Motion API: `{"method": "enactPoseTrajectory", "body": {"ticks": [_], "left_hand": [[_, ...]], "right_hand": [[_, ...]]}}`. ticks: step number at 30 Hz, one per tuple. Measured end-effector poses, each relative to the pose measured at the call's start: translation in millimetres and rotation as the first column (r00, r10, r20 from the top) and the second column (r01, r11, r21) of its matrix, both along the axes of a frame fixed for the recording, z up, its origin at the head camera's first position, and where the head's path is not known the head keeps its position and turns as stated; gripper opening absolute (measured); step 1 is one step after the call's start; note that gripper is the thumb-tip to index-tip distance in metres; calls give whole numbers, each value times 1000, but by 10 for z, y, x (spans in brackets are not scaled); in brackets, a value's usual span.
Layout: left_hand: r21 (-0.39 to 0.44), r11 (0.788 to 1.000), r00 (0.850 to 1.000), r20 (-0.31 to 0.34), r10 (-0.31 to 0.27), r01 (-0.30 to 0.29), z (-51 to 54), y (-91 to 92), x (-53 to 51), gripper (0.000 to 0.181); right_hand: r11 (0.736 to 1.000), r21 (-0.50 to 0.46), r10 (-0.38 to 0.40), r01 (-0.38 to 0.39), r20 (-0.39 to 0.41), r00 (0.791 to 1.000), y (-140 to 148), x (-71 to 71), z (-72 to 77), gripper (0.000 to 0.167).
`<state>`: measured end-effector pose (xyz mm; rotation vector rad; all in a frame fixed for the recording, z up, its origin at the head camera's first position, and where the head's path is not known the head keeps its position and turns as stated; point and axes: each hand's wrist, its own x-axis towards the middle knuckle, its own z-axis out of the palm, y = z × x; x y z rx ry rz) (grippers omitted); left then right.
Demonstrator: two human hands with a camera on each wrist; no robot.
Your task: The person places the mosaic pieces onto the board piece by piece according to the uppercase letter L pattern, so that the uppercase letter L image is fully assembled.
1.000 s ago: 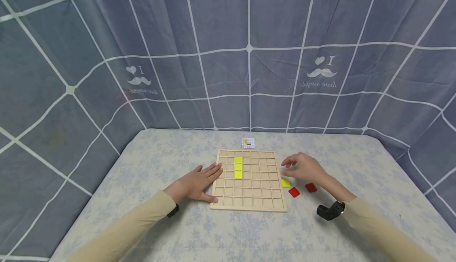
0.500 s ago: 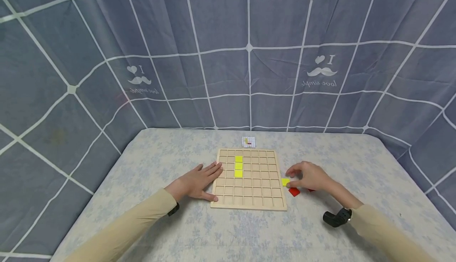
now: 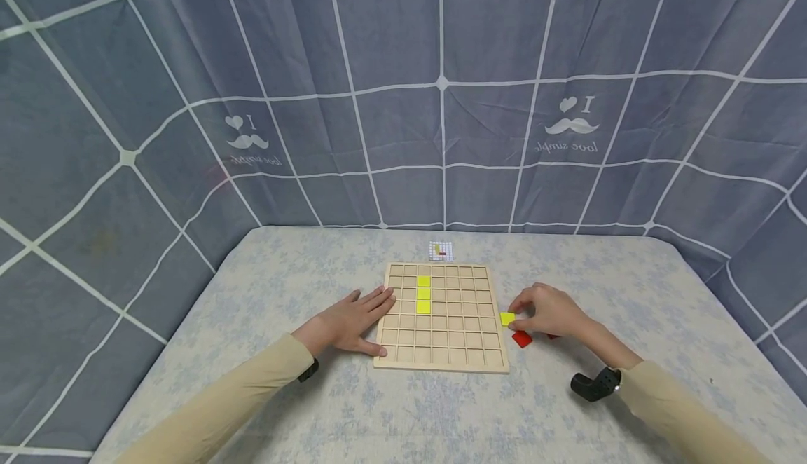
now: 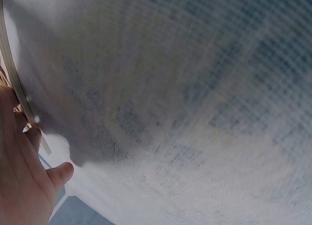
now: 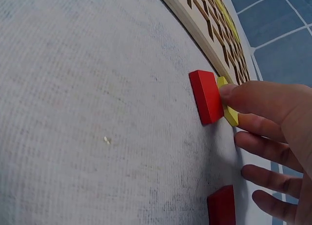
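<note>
A wooden grid board (image 3: 466, 362) lies on the table with several yellow tiles (image 3: 424, 294) in one column of its cells. The left hand (image 3: 349, 322) lies spread at the board's left edge, fingertips on its rim; the left wrist view shows that hand (image 4: 24, 171) along the rim. Right of the board, the right hand (image 3: 550, 312) pinches a loose yellow tile (image 3: 507, 319) between thumb and forefinger. In the right wrist view the thumb of the right hand (image 5: 278, 122) is on the yellow tile (image 5: 230, 115), beside a red tile (image 5: 206, 96).
A second red tile (image 5: 222, 205) lies nearer the wrist, mostly hidden under the hand in the head view. A small printed grid card (image 3: 440, 251) lies behind the board. The patterned tablecloth (image 3: 353, 408) extends to a grey-blue curtain (image 3: 403, 134) with white lines.
The right hand has come down and nearer the person, from above the loose yellow tile to a pinch on it. The left hand has stayed on the board's edge.
</note>
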<state>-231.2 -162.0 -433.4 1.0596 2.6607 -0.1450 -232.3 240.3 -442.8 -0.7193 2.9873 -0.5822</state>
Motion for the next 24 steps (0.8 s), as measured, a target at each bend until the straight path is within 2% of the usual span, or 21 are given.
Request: {"method": "enactPoseTrajectory", "body": {"ticks": [9, 18, 24], "left_hand": [[-8, 1000, 1000, 2, -4, 4, 2, -5, 0, 99], [1, 1000, 1000, -1, -3, 3, -7, -3, 4, 98], [3, 1000, 1000, 1, 2, -2, -7, 1, 2, 99]], "right_hand": [[1000, -21, -17, 18, 64, 998, 86, -46, 7, 24], [1000, 8, 20, -20, 16, 1000, 147, -43, -23, 21], [1000, 5, 9, -9, -32, 999, 140, -24, -52, 21]]}}
